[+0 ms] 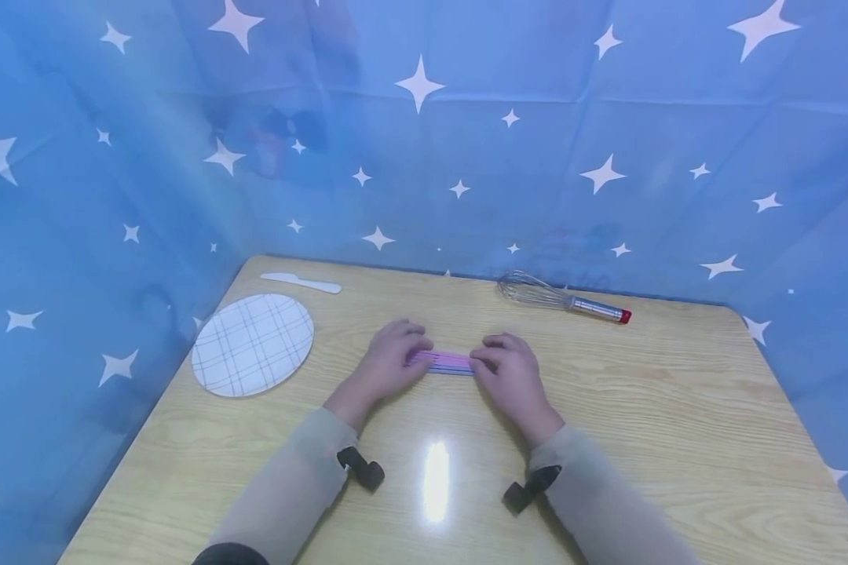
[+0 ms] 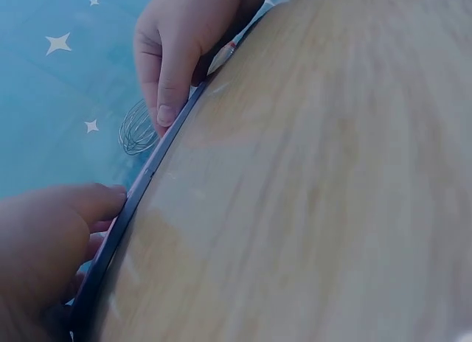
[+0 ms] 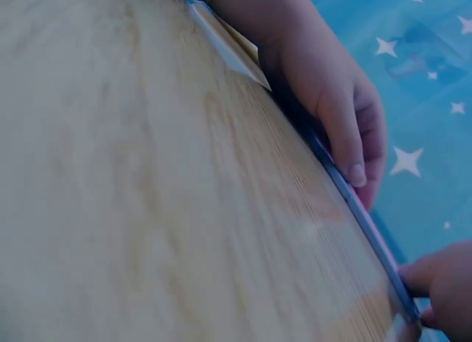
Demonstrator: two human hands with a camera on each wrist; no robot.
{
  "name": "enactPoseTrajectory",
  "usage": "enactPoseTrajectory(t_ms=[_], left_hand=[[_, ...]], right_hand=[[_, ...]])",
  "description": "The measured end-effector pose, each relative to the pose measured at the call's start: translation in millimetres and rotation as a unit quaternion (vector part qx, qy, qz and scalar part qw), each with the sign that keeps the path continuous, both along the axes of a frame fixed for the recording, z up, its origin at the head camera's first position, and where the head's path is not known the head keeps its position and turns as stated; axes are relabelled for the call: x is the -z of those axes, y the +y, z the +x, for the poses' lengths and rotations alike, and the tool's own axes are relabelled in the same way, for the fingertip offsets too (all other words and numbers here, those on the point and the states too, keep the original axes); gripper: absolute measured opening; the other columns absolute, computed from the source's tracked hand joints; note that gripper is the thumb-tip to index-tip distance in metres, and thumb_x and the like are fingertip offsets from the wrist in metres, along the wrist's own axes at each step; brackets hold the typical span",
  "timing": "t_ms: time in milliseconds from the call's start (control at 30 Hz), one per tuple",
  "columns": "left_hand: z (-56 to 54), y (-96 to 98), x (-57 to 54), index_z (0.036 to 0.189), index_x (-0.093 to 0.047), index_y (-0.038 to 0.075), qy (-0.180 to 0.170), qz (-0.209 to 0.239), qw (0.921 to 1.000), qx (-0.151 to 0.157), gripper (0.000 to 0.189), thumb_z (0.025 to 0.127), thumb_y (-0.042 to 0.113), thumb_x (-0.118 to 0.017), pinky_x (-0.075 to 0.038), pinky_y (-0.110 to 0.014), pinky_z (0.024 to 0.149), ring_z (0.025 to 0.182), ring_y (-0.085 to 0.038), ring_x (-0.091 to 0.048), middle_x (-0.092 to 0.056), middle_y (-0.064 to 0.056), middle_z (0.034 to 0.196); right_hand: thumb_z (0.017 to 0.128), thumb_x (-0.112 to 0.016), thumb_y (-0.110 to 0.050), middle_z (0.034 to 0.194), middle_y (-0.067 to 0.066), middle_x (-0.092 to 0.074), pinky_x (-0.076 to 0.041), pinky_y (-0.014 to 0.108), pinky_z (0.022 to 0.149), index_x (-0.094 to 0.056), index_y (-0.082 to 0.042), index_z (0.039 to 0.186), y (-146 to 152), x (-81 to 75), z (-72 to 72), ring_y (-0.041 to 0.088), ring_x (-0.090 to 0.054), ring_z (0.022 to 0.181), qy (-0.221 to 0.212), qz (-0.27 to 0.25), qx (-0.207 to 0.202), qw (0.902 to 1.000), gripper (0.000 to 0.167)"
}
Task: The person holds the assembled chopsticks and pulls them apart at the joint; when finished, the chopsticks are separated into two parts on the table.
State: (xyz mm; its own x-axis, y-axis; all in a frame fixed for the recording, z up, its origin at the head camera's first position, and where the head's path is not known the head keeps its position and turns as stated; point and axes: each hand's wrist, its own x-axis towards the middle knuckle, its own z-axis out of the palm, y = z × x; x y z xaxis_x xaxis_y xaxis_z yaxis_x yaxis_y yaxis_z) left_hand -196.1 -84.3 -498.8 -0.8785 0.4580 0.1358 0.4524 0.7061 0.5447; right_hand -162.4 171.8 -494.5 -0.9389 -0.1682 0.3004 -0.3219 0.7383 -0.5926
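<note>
A flat, narrow row of thin pink, purple and blue sticks (image 1: 452, 362) lies crosswise on the table between the hands; whether they are straws cannot be told. My left hand (image 1: 390, 359) grips their left end with bent fingers. At the right end, my right hand (image 1: 512, 380) holds them between thumb and fingers. In the left wrist view the sticks (image 2: 133, 198) appear edge-on as a dark bluish strip low against the tabletop. Both thumbs press its near side there, and the right wrist view shows the same strip (image 3: 369, 228). The ends are hidden under the fingers.
A white round plate (image 1: 253, 345) with a grid pattern lies at the left edge of the wooden table (image 1: 643, 392). Behind it is a white knife (image 1: 301, 282). A wire whisk (image 1: 564, 297) with a red-tipped handle lies along the back edge, before a blue starred curtain (image 1: 459, 149).
</note>
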Motion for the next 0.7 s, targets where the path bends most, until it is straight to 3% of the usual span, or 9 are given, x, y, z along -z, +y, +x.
enactPoseTrajectory(t_ms=[233,500,700], left_hand=[[0.5,-1.7,0.8,0.127,-0.075,0.017,0.009,0.013,0.9999,-0.004,0.032,0.102,0.036,-0.072,-0.020,-0.053,0.127,0.153,-0.031,-0.038,-0.058,-0.006,0.153],[0.0,-2.2,3.6,0.126,-0.076,0.016,0.003,0.030,0.9994,-0.018,0.030,0.102,0.032,-0.072,-0.021,-0.052,0.127,0.153,-0.030,-0.039,-0.060,-0.006,0.151],[-2.5,-0.7,5.7,0.119,-0.078,0.013,0.007,0.038,0.9988,-0.031,0.022,0.102,0.026,-0.072,-0.025,-0.048,0.127,0.150,-0.032,-0.044,-0.065,-0.007,0.145]], right_hand=[[0.094,-0.083,-0.015,0.130,0.017,-0.070,-0.030,0.062,0.118,-0.084,-0.009,0.103,-5.7,2.3,0.9,0.044,-0.055,0.131,-0.008,-0.011,0.009,0.9999,0.010],[0.098,-0.079,-0.016,0.138,0.015,-0.064,-0.022,0.063,0.120,-0.080,-0.010,0.104,-7.6,1.5,-0.1,0.045,-0.045,0.139,-0.066,-0.020,0.021,0.9974,0.009],[0.101,-0.075,-0.018,0.141,0.014,-0.061,-0.018,0.066,0.121,-0.079,-0.011,0.103,-8.5,1.2,0.7,0.045,-0.039,0.143,-0.081,-0.020,0.026,0.9962,0.008]])
